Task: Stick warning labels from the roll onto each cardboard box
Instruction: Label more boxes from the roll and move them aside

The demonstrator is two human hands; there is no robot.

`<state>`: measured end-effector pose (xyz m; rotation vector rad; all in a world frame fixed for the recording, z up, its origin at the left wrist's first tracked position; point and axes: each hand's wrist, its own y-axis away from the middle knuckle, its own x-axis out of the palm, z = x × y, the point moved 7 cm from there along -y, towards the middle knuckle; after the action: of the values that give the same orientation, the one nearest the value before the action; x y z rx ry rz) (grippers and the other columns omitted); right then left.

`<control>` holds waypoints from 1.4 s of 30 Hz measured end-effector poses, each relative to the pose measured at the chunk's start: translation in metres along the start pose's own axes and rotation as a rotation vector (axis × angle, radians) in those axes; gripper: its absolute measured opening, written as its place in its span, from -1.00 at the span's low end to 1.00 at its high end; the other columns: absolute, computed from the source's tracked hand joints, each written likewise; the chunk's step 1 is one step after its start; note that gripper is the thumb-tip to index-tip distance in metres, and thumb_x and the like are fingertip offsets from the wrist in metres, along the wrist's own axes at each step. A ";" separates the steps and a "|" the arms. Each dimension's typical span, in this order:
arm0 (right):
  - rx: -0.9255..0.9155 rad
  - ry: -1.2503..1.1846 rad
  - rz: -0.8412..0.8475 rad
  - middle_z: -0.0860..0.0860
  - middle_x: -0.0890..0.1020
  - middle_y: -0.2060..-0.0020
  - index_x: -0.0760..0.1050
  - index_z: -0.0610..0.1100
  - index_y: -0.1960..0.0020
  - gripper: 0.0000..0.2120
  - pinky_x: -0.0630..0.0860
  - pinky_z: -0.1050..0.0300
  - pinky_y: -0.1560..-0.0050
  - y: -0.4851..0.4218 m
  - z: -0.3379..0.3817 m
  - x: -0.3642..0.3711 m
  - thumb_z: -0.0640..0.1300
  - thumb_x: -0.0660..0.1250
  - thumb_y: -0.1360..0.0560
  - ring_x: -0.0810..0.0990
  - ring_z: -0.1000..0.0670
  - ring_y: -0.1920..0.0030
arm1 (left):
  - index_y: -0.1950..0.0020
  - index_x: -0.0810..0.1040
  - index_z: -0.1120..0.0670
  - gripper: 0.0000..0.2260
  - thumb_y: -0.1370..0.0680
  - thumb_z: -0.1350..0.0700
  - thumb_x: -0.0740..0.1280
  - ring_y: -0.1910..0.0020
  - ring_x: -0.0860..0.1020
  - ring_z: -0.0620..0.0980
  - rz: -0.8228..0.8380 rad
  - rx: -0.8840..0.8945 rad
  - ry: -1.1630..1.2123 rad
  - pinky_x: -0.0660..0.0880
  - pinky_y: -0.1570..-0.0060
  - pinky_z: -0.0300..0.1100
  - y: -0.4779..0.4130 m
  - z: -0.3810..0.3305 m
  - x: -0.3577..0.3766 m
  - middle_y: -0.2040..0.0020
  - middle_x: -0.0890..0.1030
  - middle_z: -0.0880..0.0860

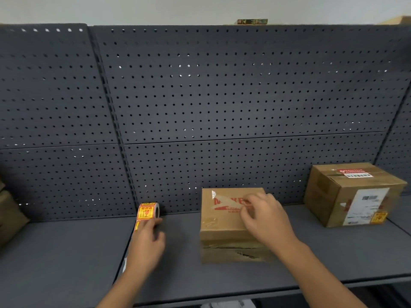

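A roll of yellow-and-red warning labels (148, 210) stands on edge on the grey shelf by the pegboard, a short strip hanging off its left side. My left hand (146, 243) reaches it from below, fingers curled against the roll's bottom and the strip. A cardboard box with red print (219, 227) sits mid-shelf. My right hand (264, 218) rests on its top, fingers bent with the tips on the cardboard; anything under them is hidden. A second cardboard box (353, 194) at the right carries a yellow label (379, 217) on its front.
The dark pegboard wall (200, 96) rises right behind the shelf (66, 252). A brown cardboard piece (10, 216) juts in at the left edge. The shelf's front edge runs just below my forearms.
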<state>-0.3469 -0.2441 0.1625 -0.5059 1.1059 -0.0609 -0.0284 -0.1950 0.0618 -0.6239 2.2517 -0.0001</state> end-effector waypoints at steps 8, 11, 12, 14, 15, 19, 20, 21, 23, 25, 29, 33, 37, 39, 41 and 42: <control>-0.148 -0.120 0.034 0.17 0.61 -0.17 0.61 -0.01 -0.25 -0.74 0.38 0.14 -0.26 0.014 0.076 0.028 0.00 0.25 -0.64 0.45 0.05 -0.25 | -0.53 0.44 -0.08 -0.52 -0.61 -0.09 0.36 -0.31 0.46 0.22 -0.035 -0.193 -0.262 0.41 -0.25 0.08 0.028 0.077 -0.024 -0.38 0.50 0.09; -0.182 -0.164 0.056 0.15 0.62 -0.16 0.60 -0.01 -0.28 -0.71 0.37 0.11 -0.37 0.016 0.100 0.045 0.03 0.25 -0.65 0.44 0.05 -0.28 | -0.57 0.35 -0.08 -0.46 -0.61 -0.12 0.36 -0.33 0.47 0.17 -0.029 -0.203 -0.221 0.38 -0.25 0.07 0.033 0.082 -0.029 -0.37 0.53 0.05; -0.193 -0.168 0.063 0.15 0.62 -0.15 0.60 -0.01 -0.29 -0.71 0.38 0.08 -0.37 0.017 0.106 0.051 0.04 0.24 -0.65 0.46 0.04 -0.26 | -0.57 0.33 -0.08 -0.45 -0.61 -0.13 0.36 -0.33 0.47 0.15 -0.029 -0.209 -0.197 0.37 -0.25 0.06 0.033 0.083 -0.031 -0.36 0.54 0.02; -0.207 -0.167 0.078 0.14 0.62 -0.15 0.60 -0.01 -0.28 -0.70 0.43 0.08 -0.28 0.019 0.116 0.062 0.05 0.23 -0.64 0.48 0.03 -0.23 | -0.58 0.33 -0.08 -0.44 -0.60 -0.13 0.38 -0.31 0.48 0.11 -0.027 -0.215 -0.158 0.35 -0.24 0.04 0.032 0.087 -0.033 -0.32 0.56 -0.04; -0.215 -0.162 0.083 0.14 0.62 -0.14 0.60 -0.01 -0.27 -0.70 0.44 0.09 -0.25 0.019 0.121 0.066 0.06 0.23 -0.64 0.49 0.02 -0.21 | -0.58 0.33 -0.08 -0.44 -0.60 -0.13 0.39 -0.29 0.48 0.09 -0.027 -0.215 -0.140 0.34 -0.22 0.03 0.031 0.089 -0.034 -0.29 0.58 -0.07; -0.243 -0.112 0.078 0.15 0.62 -0.08 0.61 0.01 -0.24 -0.68 0.43 0.06 -0.19 0.023 0.140 0.081 0.07 0.20 -0.62 0.52 0.01 -0.13 | -0.56 0.36 -0.10 -0.43 -0.58 -0.09 0.44 -0.20 0.54 0.01 -0.013 -0.200 -0.008 0.35 -0.20 0.03 0.029 0.096 -0.034 -0.15 0.62 -0.19; -0.245 -0.102 0.071 0.16 0.62 -0.06 0.62 0.02 -0.22 -0.68 0.44 0.05 -0.17 0.023 0.144 0.084 0.07 0.19 -0.61 0.53 0.01 -0.11 | -0.56 0.36 -0.10 -0.41 -0.57 -0.10 0.46 -0.16 0.56 -0.03 -0.008 -0.208 0.036 0.37 -0.23 0.04 0.029 0.097 -0.033 -0.11 0.63 -0.20; -0.246 -0.100 0.059 0.16 0.62 -0.03 0.63 0.02 -0.20 -0.68 0.45 0.05 -0.14 0.024 0.149 0.086 0.07 0.19 -0.59 0.54 0.01 -0.09 | -0.57 0.35 -0.10 -0.39 -0.56 -0.11 0.47 -0.13 0.57 -0.07 -0.002 -0.218 0.074 0.39 -0.27 0.05 0.029 0.098 -0.034 -0.08 0.63 -0.21; -0.247 -0.119 0.016 0.15 0.63 0.04 0.65 0.01 -0.13 -0.74 0.51 0.07 -0.03 0.025 0.157 0.089 0.03 0.23 -0.57 0.57 0.00 -0.01 | -0.58 0.32 -0.12 -0.34 -0.54 -0.15 0.49 -0.11 0.59 -0.12 0.013 -0.240 0.111 0.40 -0.31 0.06 0.029 0.102 -0.033 -0.06 0.64 -0.21; -0.239 -0.152 -0.014 0.15 0.62 0.10 0.64 0.01 -0.06 -0.84 0.52 0.12 0.09 0.027 0.166 0.094 -0.04 0.31 -0.56 0.59 0.03 0.06 | -0.59 0.29 -0.15 -0.32 -0.53 -0.21 0.47 -0.15 0.59 -0.12 0.025 -0.241 0.084 0.35 -0.26 0.02 0.030 0.102 -0.034 -0.04 0.65 -0.24; -0.242 -0.251 0.068 0.18 0.60 0.03 0.60 0.04 -0.13 -0.85 0.59 0.15 0.10 0.032 0.181 0.115 -0.05 0.31 -0.59 0.59 0.11 0.01 | -0.50 0.40 -0.17 -0.42 -0.52 -0.16 0.49 -0.10 0.60 -0.15 -0.003 -0.247 0.147 0.41 -0.30 0.06 0.030 0.108 -0.032 0.06 0.68 -0.25; -0.228 -0.336 0.206 0.19 0.58 -0.01 0.58 0.08 -0.21 -0.79 0.59 0.08 0.02 0.035 0.192 0.140 -0.02 0.28 -0.61 0.60 0.11 0.02 | -0.40 0.51 -0.12 -0.56 -0.55 0.07 0.51 -0.05 0.64 -0.17 -0.060 -0.248 0.409 0.57 -0.19 -0.05 0.030 0.106 -0.037 0.04 0.72 -0.15; -0.228 -0.423 0.260 0.16 0.59 -0.03 0.61 0.05 -0.26 -0.76 0.60 0.08 -0.04 0.039 0.200 0.157 -0.03 0.33 -0.62 0.60 0.12 0.00 | -0.28 0.55 -0.04 -0.66 -0.58 0.25 0.47 0.10 0.68 -0.26 -0.030 -0.247 0.630 0.53 0.16 -0.45 0.035 0.095 -0.036 0.08 0.73 -0.04; -0.231 -0.472 0.282 0.16 0.60 -0.04 0.62 0.04 -0.25 -0.77 0.60 0.11 -0.06 0.041 0.205 0.164 -0.05 0.36 -0.62 0.61 0.13 -0.01 | -0.22 0.59 -0.05 -0.71 -0.57 0.24 0.47 0.09 0.69 -0.25 -0.009 -0.251 0.708 0.55 0.14 -0.42 0.037 0.094 -0.035 0.11 0.76 -0.04; -0.232 -0.501 0.287 0.18 0.59 -0.03 0.64 0.04 -0.23 -0.80 0.60 0.14 -0.06 0.041 0.209 0.171 -0.04 0.37 -0.61 0.61 0.15 0.00 | -0.20 0.63 -0.05 -0.75 -0.58 0.22 0.48 0.04 0.71 -0.20 0.011 -0.252 0.762 0.57 0.03 -0.33 0.038 0.092 -0.035 0.07 0.77 -0.12; -0.230 -0.517 0.285 0.18 0.59 -0.02 0.65 0.04 -0.20 -0.81 0.60 0.14 -0.05 0.041 0.210 0.174 -0.03 0.38 -0.61 0.61 0.15 0.00 | -0.19 0.65 -0.03 -0.76 -0.58 0.23 0.47 0.00 0.71 -0.17 0.013 -0.264 0.788 0.58 -0.04 -0.26 0.038 0.093 -0.034 0.05 0.77 -0.12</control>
<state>-0.0933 -0.1836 0.0725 -0.5257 0.6681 0.4298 0.0392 -0.1291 0.0142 -0.8529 3.0483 0.0705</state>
